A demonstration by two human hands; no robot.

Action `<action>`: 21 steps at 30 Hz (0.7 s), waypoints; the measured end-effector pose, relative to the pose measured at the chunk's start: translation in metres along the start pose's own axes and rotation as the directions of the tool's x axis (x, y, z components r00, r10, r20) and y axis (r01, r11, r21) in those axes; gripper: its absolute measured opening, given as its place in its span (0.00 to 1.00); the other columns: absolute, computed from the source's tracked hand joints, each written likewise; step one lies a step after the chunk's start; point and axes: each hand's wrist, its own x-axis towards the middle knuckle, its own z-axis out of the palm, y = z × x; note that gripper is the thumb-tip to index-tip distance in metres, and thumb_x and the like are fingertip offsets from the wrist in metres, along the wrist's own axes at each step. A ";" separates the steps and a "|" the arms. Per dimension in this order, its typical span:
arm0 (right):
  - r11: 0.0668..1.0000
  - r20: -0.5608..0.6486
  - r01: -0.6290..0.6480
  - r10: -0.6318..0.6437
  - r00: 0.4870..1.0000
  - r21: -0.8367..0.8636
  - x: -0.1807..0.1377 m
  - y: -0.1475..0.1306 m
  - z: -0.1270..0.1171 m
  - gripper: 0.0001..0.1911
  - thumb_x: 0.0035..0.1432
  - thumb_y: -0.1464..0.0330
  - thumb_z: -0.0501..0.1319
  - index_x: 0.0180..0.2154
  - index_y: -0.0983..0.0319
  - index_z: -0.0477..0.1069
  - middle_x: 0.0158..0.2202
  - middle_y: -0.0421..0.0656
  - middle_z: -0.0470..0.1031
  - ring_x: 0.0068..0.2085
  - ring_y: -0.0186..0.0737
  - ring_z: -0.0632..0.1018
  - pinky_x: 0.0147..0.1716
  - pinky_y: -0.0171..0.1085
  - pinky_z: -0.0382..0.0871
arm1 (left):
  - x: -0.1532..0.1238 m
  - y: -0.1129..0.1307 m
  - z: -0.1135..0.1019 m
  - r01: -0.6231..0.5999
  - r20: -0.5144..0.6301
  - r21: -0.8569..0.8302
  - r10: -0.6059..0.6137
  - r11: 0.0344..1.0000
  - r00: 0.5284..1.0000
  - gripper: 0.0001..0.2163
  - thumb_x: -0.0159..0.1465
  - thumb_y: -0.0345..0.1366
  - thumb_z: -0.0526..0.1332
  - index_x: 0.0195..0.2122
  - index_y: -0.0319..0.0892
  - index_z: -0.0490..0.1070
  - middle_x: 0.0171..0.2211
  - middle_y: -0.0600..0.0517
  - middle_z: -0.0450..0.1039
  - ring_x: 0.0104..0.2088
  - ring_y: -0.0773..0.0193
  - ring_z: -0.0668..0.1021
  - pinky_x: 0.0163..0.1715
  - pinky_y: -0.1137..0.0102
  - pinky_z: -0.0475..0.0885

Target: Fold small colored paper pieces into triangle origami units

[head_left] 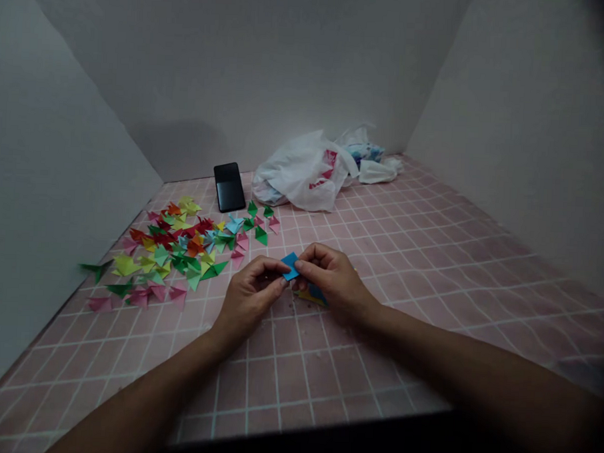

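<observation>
A small folded square of blue origami paper (pixel 291 266) is held above the table between both hands. My left hand (pixel 253 288) pinches its left edge between thumb and fingers. On the other side, my right hand (pixel 332 276) grips the right corner with thumb and forefinger. Beneath the right hand lie yellow and blue paper sheets (pixel 315 295), partly covered by it. To the left of my left hand spreads a pile of folded paper cranes (pixel 181 248) in red, green, yellow, pink, orange and light blue.
A black smartphone (pixel 229 187) lies behind the cranes. White plastic bags (pixel 304 170) with red print rest against the back wall, with a crumpled blue-and-white packet (pixel 364 152) to their right. Pink checked cloth (pixel 431 259) covers the table, and pale walls enclose three sides.
</observation>
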 end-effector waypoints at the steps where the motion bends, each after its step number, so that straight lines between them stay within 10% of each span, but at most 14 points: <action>1: 1.000 -0.002 0.004 -0.004 1.000 -0.006 -0.001 0.000 0.001 0.11 0.53 0.65 0.68 0.27 0.61 0.68 0.21 0.35 0.73 0.23 0.30 0.73 0.26 0.32 0.66 | 0.000 0.000 0.000 -0.005 -0.005 0.011 0.005 1.000 1.000 0.05 0.57 0.31 0.68 0.35 0.43 0.77 0.34 0.52 0.75 0.36 0.65 0.77 0.40 0.70 0.72; 21: 0.998 0.026 -0.015 0.013 1.000 0.068 -0.008 0.000 0.005 0.11 0.54 0.64 0.68 0.27 0.61 0.69 0.22 0.37 0.75 0.25 0.31 0.75 0.28 0.33 0.68 | -0.004 0.006 0.004 0.050 -0.117 -0.006 -0.050 0.999 0.992 0.04 0.57 0.34 0.67 0.28 0.41 0.73 0.28 0.54 0.74 0.30 0.68 0.76 0.34 0.72 0.71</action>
